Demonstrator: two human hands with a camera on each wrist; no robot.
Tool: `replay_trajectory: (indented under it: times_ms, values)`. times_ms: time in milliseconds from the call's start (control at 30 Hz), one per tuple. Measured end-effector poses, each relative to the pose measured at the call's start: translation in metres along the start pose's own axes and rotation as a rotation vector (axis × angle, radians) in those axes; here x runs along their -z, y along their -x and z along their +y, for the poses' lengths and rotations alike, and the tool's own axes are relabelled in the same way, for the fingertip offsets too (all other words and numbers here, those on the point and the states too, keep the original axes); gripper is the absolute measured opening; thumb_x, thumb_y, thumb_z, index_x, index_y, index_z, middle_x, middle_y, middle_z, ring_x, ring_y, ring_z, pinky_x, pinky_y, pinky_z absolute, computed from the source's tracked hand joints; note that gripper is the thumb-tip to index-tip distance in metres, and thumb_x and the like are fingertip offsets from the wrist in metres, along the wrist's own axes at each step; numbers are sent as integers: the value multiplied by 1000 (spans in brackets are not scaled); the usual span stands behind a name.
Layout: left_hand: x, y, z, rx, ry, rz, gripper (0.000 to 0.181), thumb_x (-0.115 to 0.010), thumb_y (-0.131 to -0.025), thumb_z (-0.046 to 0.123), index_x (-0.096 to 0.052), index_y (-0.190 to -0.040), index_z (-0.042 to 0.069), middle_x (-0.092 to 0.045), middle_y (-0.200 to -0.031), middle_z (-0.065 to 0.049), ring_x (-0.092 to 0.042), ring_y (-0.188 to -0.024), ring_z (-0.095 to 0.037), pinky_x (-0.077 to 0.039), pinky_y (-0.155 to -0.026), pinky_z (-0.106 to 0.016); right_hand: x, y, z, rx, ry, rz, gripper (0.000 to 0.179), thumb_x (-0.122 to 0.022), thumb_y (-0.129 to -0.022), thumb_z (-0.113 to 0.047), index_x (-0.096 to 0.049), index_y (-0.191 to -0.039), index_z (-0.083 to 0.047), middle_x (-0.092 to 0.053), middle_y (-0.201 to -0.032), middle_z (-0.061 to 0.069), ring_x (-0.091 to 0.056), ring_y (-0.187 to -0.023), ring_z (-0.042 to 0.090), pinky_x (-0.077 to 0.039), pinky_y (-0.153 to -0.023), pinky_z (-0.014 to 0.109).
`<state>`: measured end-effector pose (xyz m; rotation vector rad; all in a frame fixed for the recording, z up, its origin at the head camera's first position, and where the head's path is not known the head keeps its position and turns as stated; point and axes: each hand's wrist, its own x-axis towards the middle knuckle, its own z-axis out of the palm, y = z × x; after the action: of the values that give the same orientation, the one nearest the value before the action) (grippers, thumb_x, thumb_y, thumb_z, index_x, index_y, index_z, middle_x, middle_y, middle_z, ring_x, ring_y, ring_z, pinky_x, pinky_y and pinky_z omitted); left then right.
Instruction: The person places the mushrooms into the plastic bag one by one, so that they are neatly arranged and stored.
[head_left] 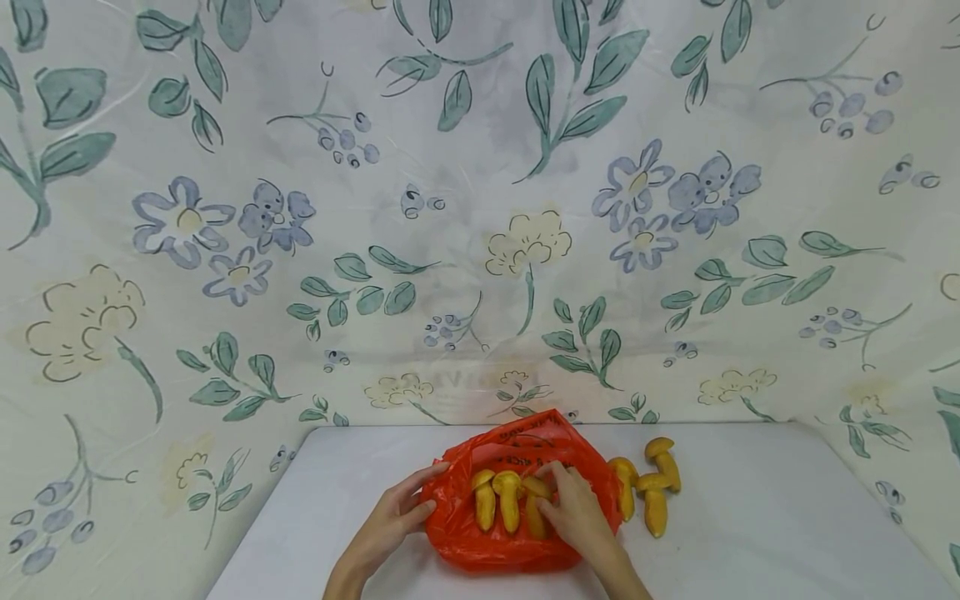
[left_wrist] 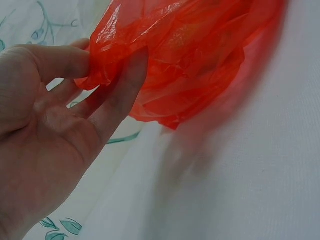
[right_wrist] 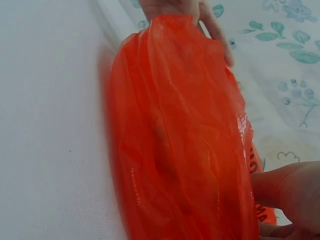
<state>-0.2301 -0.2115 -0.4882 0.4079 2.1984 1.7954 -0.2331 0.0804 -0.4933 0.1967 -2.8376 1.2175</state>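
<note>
Three yellow mushrooms (head_left: 509, 504) lie side by side inside a red plastic bag (head_left: 495, 556) on a white surface (head_left: 300, 500), caps away from the person, stems toward the near edge. The right hand (head_left: 577, 510) pinches the rightmost mushroom (head_left: 536, 507) from its right side, near the cap; that mushroom's long axis runs much the same way as its neighbors'. Across the bag, the left hand (head_left: 390, 517) grips the plastic edge between thumb and fingers. Past the bag's right side, three more mushrooms (head_left: 655, 508) lie on the surface: one just beside the plastic, its contact with the bag unclear, and two close together farther right, the rear one's stem slanting rightward. All three lie to the right of the right hand, clearly the nearer of the two. For any reach that way, the sideways offset and the near-facing stems look like what counts.
</note>
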Motion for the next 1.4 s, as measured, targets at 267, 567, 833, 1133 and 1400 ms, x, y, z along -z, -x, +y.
replay_trajectory:
  times_ms: [267,567,833,1133,1400]
  values:
    - [1,0,-1,-20,8,-15,54,-56,-99,16,-39,-150,15,-25,-162,-16,-54,-128,-30,-59,-88,-32,-1,-1,0,-28,10,4,32,-73,-86,-10,-60,-114,-13,-60,-99,5,-53,-88,21,-51,-77,42]
    - [1,1,1,-3,16,-13,54,-56,-99,16,-39,-150,16,-25,-162,-16,-55,-126,-28,-59,-87,-32,-5,-2,3,-18,21,9,29,-71,-87,-7,-60,-113,-12,-61,-97,5,-53,-86,20,-52,-78,43]
    - [1,1,2,4,22,-13,54,-56,-99,16,-39,-151,16,-25,-161,-17,-57,-124,-27,-59,-87,-32,-5,-3,3,-43,16,-9,28,-67,-89,-4,-60,-115,-11,-61,-97,5,-52,-87,20,-53,-80,44]
    - [1,1,1,16,14,-2,55,-57,-99,19,-39,-151,16,-28,-160,-19,-57,-124,-27,-59,-87,-33,-4,-4,4,-61,-6,-18,27,-66,-90,-4,-60,-115,-11,-60,-98,5,-52,-87,20,-54,-78,41]
    - [1,0,1,24,6,6,55,-58,-99,20,-39,-150,16,-29,-159,-20,-58,-123,-27,-59,-88,-33,1,-3,3,-58,-27,-31,29,-67,-90,-7,-60,-117,-11,-60,-100,6,-52,-89,20,-53,-78,40]
